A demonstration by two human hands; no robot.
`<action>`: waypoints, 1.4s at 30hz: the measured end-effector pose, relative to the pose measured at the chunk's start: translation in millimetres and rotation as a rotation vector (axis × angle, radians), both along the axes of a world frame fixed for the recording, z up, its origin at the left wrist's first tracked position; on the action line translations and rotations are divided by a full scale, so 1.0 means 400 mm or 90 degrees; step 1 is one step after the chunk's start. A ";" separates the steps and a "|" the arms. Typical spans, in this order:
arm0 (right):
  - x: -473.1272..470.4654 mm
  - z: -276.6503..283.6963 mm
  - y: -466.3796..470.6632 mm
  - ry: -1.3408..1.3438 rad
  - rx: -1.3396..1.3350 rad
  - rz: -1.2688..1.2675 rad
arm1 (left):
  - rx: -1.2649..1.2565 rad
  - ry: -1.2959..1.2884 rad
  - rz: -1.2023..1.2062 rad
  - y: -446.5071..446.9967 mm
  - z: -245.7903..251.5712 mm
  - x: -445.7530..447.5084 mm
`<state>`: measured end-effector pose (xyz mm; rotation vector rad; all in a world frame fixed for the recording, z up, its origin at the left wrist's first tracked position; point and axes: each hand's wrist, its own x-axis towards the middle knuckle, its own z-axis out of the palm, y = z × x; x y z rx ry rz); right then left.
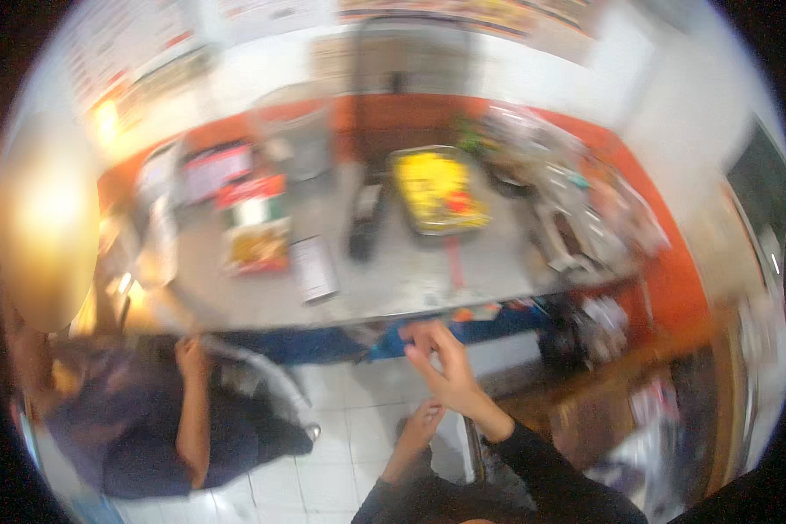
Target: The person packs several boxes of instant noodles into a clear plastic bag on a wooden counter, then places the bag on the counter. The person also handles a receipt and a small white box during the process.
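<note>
My right hand (455,376) is raised near the front edge of a grey table (393,288), its fingers curled and apart with nothing seen between them. Lower and to its left, close to the right wrist, is my left hand (422,422); blur hides whether its fingers are apart. Both arms wear dark sleeves. On the table beyond lies a clear tray of yellow pieces (432,183) with a red piece. A dark elongated object (365,223) lies left of it, then a white-faced rectangular object (314,268) and a red and green printed packet (255,229).
Another person (170,419) is at the left, a forearm near the table edge. A pile of clear plastic bags (563,190) covers the table's right end. A transparent container (304,144) stands at the back. Below the table at right hang dark and white bags. The view is blurred.
</note>
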<state>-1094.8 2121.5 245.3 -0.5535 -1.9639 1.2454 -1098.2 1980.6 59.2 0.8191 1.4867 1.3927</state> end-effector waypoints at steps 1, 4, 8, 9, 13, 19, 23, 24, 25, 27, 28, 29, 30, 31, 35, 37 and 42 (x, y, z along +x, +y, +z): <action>0.141 0.077 -0.009 0.007 0.034 -0.043 | 0.040 -0.011 -0.087 0.049 0.042 0.020; 0.556 0.326 -0.040 -0.183 0.154 -0.355 | 0.050 0.065 -0.355 0.183 0.174 0.112; 0.997 0.585 -0.291 -0.265 0.345 -0.779 | 0.195 0.028 -0.574 0.348 0.351 0.358; 1.084 0.614 -0.372 -0.324 0.353 -0.881 | 0.239 0.001 -0.605 0.377 0.394 0.436; 1.414 0.591 -0.613 -0.449 0.292 -0.998 | 0.368 0.016 -0.832 0.393 0.548 0.757; 1.666 0.271 -0.673 -0.758 -0.122 -0.878 | 0.595 0.287 -0.913 0.245 0.603 1.180; 1.731 0.100 -0.571 -0.331 -0.142 -0.782 | 0.818 0.532 -0.915 0.204 0.505 1.324; 1.735 0.084 -0.553 -0.240 -0.143 -0.752 | 0.803 0.378 -0.874 0.195 0.483 1.336; 1.748 0.078 -0.538 -0.147 -0.118 -0.706 | 0.745 0.236 -0.830 0.187 0.468 1.342; 1.760 0.087 -0.530 -0.013 -0.027 -0.853 | 0.585 -0.049 -0.745 0.178 0.456 1.342; 1.759 0.093 -0.533 -0.077 0.069 -0.897 | 0.480 -0.196 -0.699 0.170 0.457 1.339; 1.763 0.101 -0.535 -0.103 0.203 -0.963 | 0.327 -0.331 -0.626 0.164 0.464 1.332; 1.759 0.106 -0.539 -0.096 0.254 -0.969 | 0.274 -0.245 -0.565 0.156 0.474 1.329; 1.755 0.110 -0.538 -0.023 0.242 -0.943 | 0.254 -0.307 -0.595 0.156 0.487 1.323; 1.734 0.107 -0.505 0.230 -0.211 -0.715 | 0.058 -0.203 -0.938 0.151 0.533 1.321; 1.730 0.111 -0.475 0.074 -0.169 -0.622 | 0.177 0.037 -1.068 0.147 0.541 1.326; 1.728 0.149 -0.471 -0.070 -0.192 -0.368 | 0.204 0.232 -1.023 0.127 0.541 1.338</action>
